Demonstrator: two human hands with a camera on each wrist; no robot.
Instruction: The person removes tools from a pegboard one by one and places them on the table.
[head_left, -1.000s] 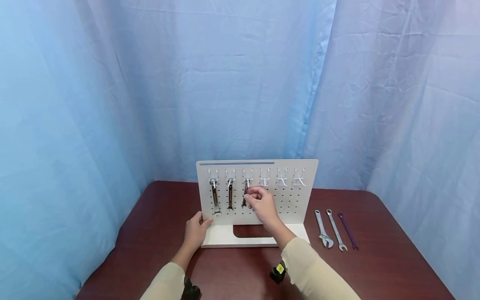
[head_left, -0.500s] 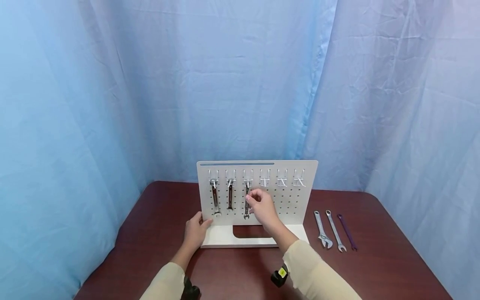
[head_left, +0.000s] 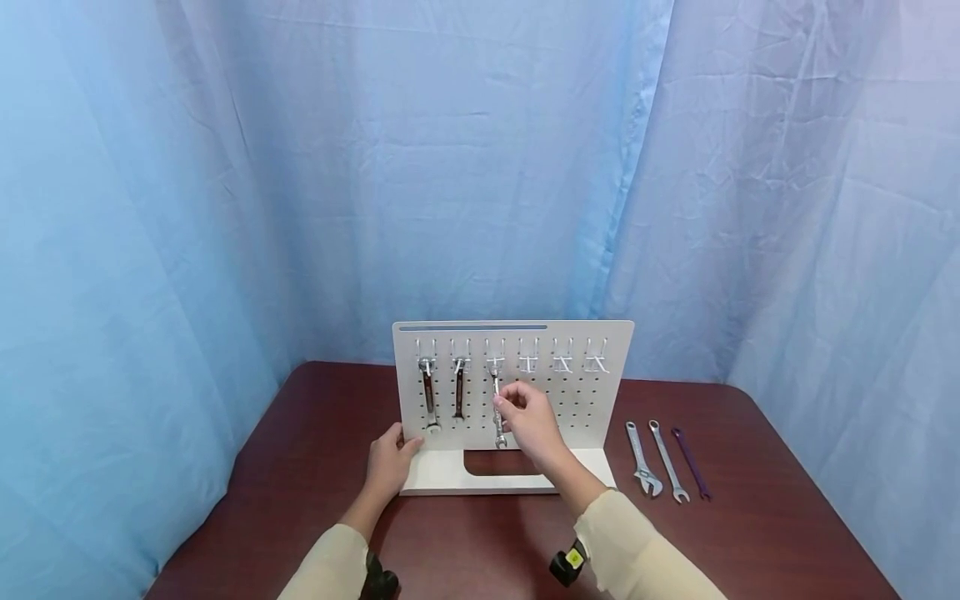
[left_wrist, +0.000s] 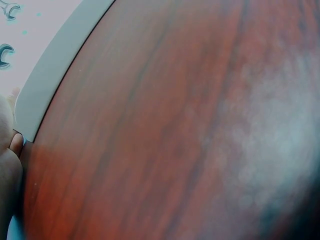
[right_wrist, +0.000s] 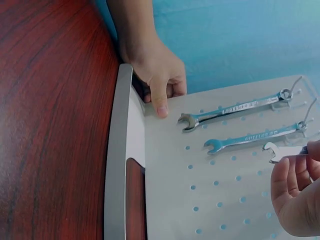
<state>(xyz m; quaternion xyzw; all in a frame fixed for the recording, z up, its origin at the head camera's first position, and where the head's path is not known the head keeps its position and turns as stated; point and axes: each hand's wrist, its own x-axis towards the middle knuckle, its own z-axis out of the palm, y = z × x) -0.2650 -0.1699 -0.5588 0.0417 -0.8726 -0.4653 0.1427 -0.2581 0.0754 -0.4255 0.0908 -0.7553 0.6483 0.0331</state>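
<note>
A white pegboard point(head_left: 585, 417) stands on its base on the table, with a row of hooks near its top. At its lower left edge my left hand point(head_left: 390, 462) grips the board, thumb in front; the right wrist view shows this left hand point(right_wrist: 157, 67) too. My right hand point(head_left: 534, 425) pinches the shaft of a silver combination wrench point(head_left: 500, 435), its ring end right at the third hook and its open end hanging down. Two more wrenches hang on the left: the first wrench point(head_left: 430, 396) and the second wrench point(head_left: 460, 392).
Right of the board, an adjustable wrench point(head_left: 641, 462), a silver combination wrench point(head_left: 667, 462) and a purple wrench point(head_left: 692, 465) lie on the dark red table point(head_left: 780, 500). Three hooks on the board's right side, such as the end hook point(head_left: 597, 363), hold nothing. Blue curtains point(head_left: 465, 167) surround the table.
The pinched wrench's open end has swung down and to the right, out from the board, with my right hand moving slightly down. My left hand stays at the board's edge.
</note>
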